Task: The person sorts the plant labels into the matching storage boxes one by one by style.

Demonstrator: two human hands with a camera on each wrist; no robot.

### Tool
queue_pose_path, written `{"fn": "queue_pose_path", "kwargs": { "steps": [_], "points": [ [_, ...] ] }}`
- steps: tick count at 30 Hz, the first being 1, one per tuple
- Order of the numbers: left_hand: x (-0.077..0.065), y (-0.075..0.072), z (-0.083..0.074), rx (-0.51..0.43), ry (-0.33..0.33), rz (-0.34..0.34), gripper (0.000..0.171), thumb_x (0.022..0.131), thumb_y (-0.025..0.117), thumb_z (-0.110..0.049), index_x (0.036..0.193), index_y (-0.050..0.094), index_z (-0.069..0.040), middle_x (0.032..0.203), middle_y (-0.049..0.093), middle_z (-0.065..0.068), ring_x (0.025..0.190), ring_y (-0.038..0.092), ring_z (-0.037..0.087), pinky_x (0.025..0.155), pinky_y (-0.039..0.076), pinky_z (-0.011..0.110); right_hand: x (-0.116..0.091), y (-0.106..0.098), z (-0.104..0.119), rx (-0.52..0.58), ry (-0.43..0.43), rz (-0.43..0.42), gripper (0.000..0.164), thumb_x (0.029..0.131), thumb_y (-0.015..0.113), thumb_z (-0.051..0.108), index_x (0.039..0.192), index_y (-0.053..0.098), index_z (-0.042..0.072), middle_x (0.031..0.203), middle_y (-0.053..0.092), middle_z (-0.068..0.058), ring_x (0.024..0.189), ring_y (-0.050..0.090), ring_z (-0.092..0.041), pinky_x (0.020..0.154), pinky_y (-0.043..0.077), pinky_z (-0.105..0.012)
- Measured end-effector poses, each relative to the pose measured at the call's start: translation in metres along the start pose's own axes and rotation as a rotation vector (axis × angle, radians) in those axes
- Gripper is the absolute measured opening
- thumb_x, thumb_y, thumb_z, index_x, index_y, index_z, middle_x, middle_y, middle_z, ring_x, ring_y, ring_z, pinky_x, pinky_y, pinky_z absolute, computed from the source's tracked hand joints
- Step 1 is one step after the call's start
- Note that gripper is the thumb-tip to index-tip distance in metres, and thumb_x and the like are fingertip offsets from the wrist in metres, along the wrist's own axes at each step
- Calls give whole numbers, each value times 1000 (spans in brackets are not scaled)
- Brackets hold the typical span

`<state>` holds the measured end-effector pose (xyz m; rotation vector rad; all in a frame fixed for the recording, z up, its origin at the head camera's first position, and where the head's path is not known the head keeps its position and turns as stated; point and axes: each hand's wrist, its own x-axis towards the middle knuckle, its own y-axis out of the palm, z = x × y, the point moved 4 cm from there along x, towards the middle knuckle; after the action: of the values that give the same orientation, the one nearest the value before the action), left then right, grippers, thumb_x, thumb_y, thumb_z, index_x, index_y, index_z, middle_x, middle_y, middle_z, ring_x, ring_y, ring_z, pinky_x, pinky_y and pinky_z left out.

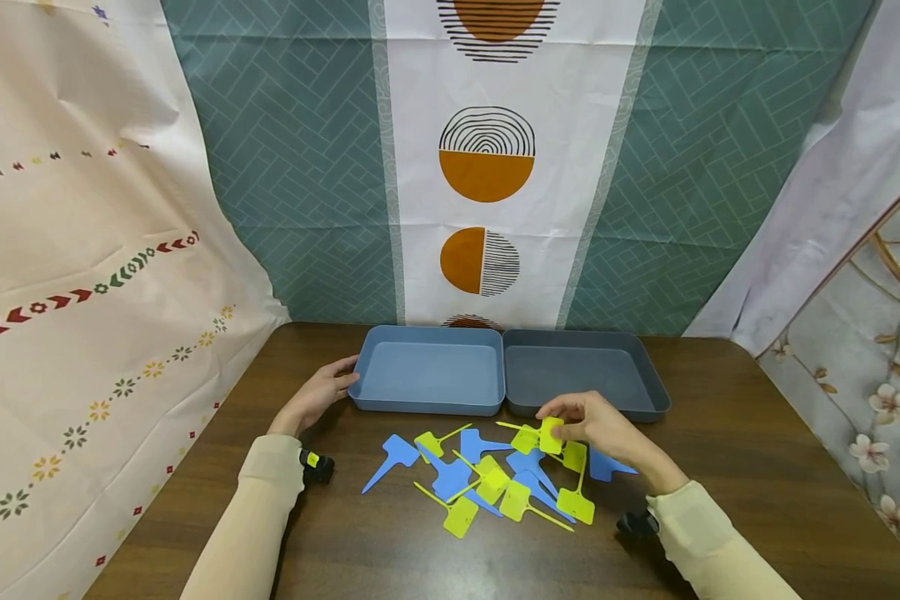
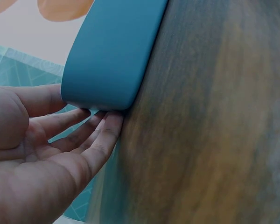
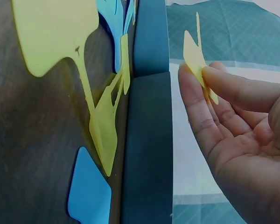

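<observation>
While the right hand (image 1: 594, 421) pinches one yellow tag (image 1: 550, 434) between thumb and fingers, the grip looks light, and the thin plate could slip or twist out if the fingertips loosen or bear on it unevenly. Right below the pinch, and spreading leftward and nearer from it, lie the other yellow tags (image 1: 461, 517) and the blue tags (image 1: 400, 451), crossing one another on the table (image 1: 390, 567). Because their long stems overlap, one could snag on the held tag and be dragged along, or the knuckles could brush the pile and scatter it. Which stem belongs to the held tag is hard to trace in the head view; the right wrist view shows it pointing away from the palm.

Just beyond the grip stands the dark grey tray (image 1: 577, 371); a low pass of the hand could knock the tag against its front wall. Further left of the pinch, the blue tray (image 1: 431, 371) sits against it. The left hand (image 1: 318, 393) holds nothing, its extended fingers touching that tray's far-left end; a stray push there could shove both trays sideways.
</observation>
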<state>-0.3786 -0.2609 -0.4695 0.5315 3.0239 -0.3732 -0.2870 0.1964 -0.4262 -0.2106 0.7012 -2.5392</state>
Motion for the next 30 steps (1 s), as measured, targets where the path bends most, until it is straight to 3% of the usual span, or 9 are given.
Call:
{"fn": "queue_pose_path", "kwargs": {
  "steps": [6, 12, 19, 26, 30],
  "points": [
    [-1, 1, -1, -6, -15, -1, 58, 113, 41, -8, 163, 17, 7, 167, 18, 31, 152, 26, 46, 123, 24, 60, -1, -3, -1, 37, 7, -27, 27, 96, 71, 3, 123, 72, -2, 97, 69, -14, 84, 63, -43, 81, 59, -47],
    [-1, 0, -1, -19, -6, -6, 59, 112, 43, -9, 163, 17, 7, 167, 20, 31, 152, 28, 46, 123, 24, 60, 0, -7, -4, 107, 42, -81, 26, 96, 71, 1, 122, 71, -3, 100, 71, -15, 83, 66, -34, 85, 60, -50],
    [0, -1, 1, -15, -11, 3, 59, 112, 42, -9, 163, 16, 7, 167, 19, 31, 152, 27, 46, 123, 25, 59, -1, -12, -2, 119, 49, -159, 30, 97, 70, 3, 126, 68, -6, 115, 71, -20, 85, 68, -29, 89, 58, -54],
    [0, -4, -1, -3, -3, -4, 58, 113, 41, -9, 163, 16, 7, 166, 20, 31, 151, 28, 46, 122, 26, 60, -2, -23, 5, 105, 1, -237, 28, 96, 73, 4, 123, 71, -2, 126, 65, -30, 86, 69, -26, 85, 60, -48],
    [0, -1, 0, -22, -1, 11, 59, 113, 42, -9, 163, 15, 8, 167, 18, 31, 152, 26, 45, 123, 25, 59, -4, -35, 8, 96, -30, -265, 29, 96, 72, 2, 124, 70, -5, 118, 68, -27, 85, 68, -24, 82, 60, -40]
  ]
}}
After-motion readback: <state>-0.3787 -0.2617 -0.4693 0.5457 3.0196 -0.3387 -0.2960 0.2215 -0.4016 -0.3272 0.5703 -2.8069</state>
